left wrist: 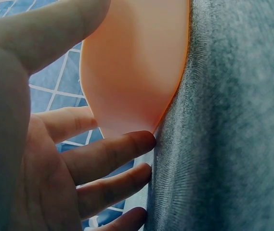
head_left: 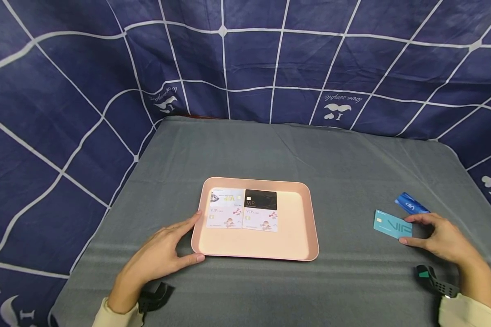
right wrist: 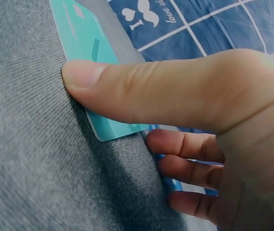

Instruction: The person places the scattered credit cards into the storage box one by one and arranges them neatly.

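Observation:
My right hand (head_left: 446, 236) pinches a teal VIP card (head_left: 392, 223) at the right of the table, thumb (right wrist: 86, 79) at its near edge and a finger at the far edge. Just behind it lies a blue VIP card (head_left: 411, 203), partly covered by the teal card and fingers. On the left, my left hand (head_left: 159, 252) touches the end of a pink tray (head_left: 294, 227) with spread, fairly straight fingers, its thumb by the near corner. Inside the tray, a white-and-gold card (head_left: 225, 197), a black VIP card (head_left: 261, 200) and two pale pink cards (head_left: 225, 218) lie edge to edge.
Grey cloth (head_left: 343, 172) covers the table. A dark blue curtain (head_left: 249, 59) with white grid lines hangs behind it and along both sides. Dark straps (head_left: 438, 281) sit around both wrists.

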Tool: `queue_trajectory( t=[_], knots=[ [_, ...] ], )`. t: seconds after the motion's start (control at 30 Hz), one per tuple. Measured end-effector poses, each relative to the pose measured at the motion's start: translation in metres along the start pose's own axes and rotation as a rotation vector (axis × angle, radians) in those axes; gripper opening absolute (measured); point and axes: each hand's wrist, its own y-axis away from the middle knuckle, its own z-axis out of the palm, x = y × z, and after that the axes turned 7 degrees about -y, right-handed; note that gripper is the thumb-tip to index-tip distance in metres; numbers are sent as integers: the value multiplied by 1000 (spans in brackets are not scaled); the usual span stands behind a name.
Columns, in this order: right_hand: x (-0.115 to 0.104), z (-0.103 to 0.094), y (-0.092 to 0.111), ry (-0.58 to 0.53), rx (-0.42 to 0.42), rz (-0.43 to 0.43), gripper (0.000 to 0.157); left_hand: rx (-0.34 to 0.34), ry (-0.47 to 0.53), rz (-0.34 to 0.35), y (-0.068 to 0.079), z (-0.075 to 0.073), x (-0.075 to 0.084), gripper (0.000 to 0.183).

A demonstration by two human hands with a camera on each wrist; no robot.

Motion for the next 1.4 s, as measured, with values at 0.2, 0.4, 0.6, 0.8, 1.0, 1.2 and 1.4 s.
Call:
queue_trajectory(
  t=[0.2,0.4,0.6,0.8,1.0,1.2,1.4],
  knots=[
    [-4,-1,0,-6,-26,8,55,4,3,-1,0,1,-1,94],
    [-7,-1,0,-17,-40,15,55,9,8,12,0,1,-1,92],
    [-7,-1,0,-46,-37,7,55,5,8,14,0,0,-1,91],
    [-6,-1,2,-73,-48,6,57,3,10,16,0,0,-1,91],
    [-8,-2,1,-77,-47,10,55,11,7,19,0,1,-1,92],
    [-10,-3,1,-66,-39,29,54,11,11,25,0,0,-2,92],
    [-10,0,1,-78,-16,43,52,16,13,24,0,0,-1,92]
  ],
)
